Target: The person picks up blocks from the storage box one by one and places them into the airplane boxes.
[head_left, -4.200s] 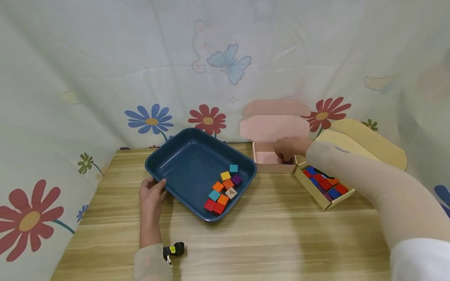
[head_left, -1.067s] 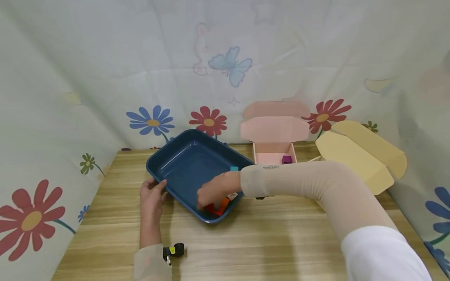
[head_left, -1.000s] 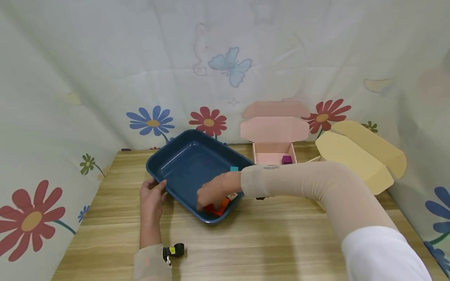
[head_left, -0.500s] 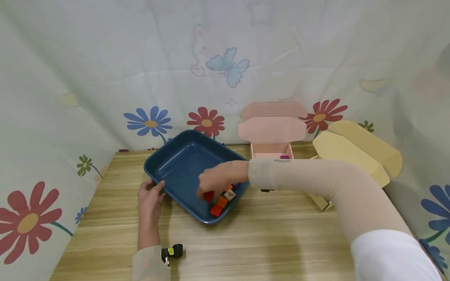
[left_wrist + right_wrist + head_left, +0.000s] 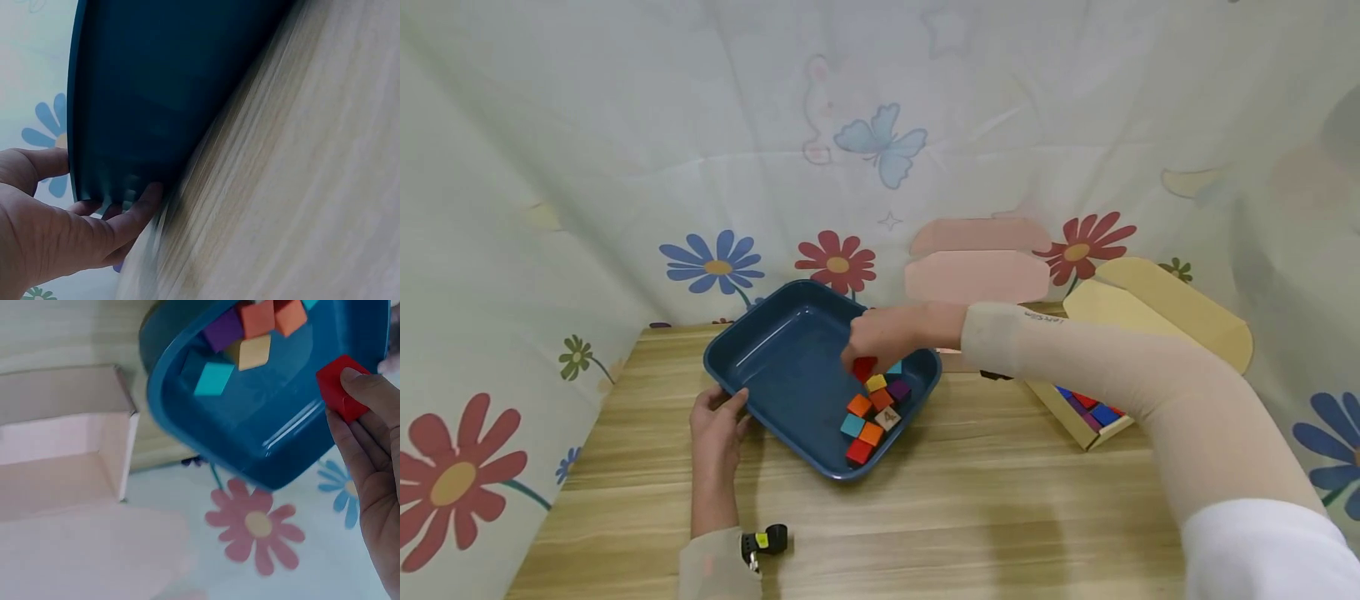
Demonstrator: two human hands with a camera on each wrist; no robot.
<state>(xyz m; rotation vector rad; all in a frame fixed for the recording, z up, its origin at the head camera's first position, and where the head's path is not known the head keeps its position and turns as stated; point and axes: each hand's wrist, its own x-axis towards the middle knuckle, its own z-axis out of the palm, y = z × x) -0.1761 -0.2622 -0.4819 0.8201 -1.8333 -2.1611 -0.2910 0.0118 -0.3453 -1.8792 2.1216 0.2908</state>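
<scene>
A red cube (image 5: 864, 367) is held over the inside of the blue tray (image 5: 775, 367), apart from the 9 cubes lying there. The right hand (image 5: 887, 333) has its grip pinching this 1 cube, thumb on 1 face and fingers against the other side. Below it in the tray sit 3 orange cubes (image 5: 871, 433), 2 teal cubes (image 5: 852, 426), and 1 each of red, yellow, purple and bare wood, the last marked "4". The left hand (image 5: 715, 425) is at the tray's near-left edge, its grip pinching the wall there: thumb at the rim, fingers underneath. To the right are 2 boxes with raised lids: a pink box (image 5: 977, 275), partly hidden by the right forearm, and a yellow box (image 5: 1060, 417) containing red, blue and purple blocks (image 5: 1103, 414). All this rests on a wood-grain desk (image 5: 970, 500), before a flower-printed cloth (image 5: 625, 125).
</scene>
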